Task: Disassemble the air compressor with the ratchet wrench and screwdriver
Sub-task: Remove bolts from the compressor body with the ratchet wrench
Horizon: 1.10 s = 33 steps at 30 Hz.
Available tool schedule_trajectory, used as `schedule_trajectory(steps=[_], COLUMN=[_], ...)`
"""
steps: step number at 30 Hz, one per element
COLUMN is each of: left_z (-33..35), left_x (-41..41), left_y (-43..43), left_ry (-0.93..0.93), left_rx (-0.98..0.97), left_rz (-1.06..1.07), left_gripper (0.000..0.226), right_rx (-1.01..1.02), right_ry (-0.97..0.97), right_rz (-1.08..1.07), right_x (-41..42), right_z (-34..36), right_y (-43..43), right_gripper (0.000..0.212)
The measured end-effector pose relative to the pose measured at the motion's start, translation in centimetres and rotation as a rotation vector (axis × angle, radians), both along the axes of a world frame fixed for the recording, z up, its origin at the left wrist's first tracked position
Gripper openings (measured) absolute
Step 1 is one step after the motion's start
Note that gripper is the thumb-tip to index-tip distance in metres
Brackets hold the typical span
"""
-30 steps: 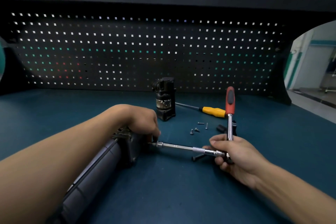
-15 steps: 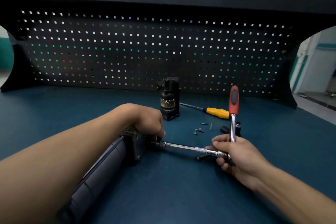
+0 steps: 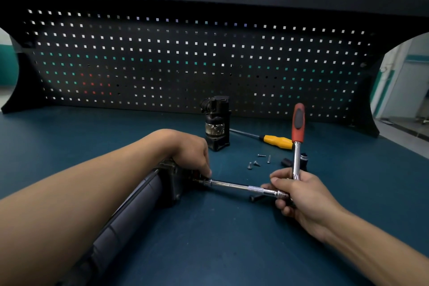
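Air compressor (image 3: 148, 195) is lying near-left on the table (image 3: 209, 239), left hand (image 3: 192, 153) clamping its end. Right hand (image 3: 299, 195) is gripping the ratchet wrench (image 3: 298, 123) at its head, red handle pointing up. Should be holding the extension bar (image 3: 234, 186) square to the compressor end while swinging.

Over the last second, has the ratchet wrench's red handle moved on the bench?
No. The ratchet wrench has its red handle just right of the yellow screwdriver, as close as before; the right hand still grips it low down.
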State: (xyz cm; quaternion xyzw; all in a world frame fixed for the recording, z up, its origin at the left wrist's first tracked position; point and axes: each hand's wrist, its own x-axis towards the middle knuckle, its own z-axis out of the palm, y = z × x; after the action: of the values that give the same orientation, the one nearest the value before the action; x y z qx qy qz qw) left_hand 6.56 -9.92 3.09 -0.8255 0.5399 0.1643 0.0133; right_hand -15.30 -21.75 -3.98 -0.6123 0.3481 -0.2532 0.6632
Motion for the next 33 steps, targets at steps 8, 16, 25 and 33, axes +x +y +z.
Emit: schedule_trajectory(steps=[8,16,25,33], left_z=[-0.3,-0.4,-0.6,-0.2], left_x=[0.2,0.3,0.4,0.3], left_y=[0.0,-0.1,-0.2,-0.4], left_ry=[-0.010,-0.042,-0.061,0.002], left_rx=[0.032,0.037,0.020,0.089], left_rz=[-0.020,-0.056,-0.058,-0.114], left_gripper=[0.026,0.021,0.021,0.028], right_rx=[0.126,0.251,0.055,-0.380], right_ry=[0.045,0.092,0.075,0.015], right_rz=[0.052,0.044,0.104,0.120], right_x=[0.1,0.2,0.2,-0.1], right_z=[0.7,1.1,0.6,-0.5], right_y=[-0.4,-1.0,-0.7,-0.9], right_gripper=[0.006,0.014,0.007,0.017])
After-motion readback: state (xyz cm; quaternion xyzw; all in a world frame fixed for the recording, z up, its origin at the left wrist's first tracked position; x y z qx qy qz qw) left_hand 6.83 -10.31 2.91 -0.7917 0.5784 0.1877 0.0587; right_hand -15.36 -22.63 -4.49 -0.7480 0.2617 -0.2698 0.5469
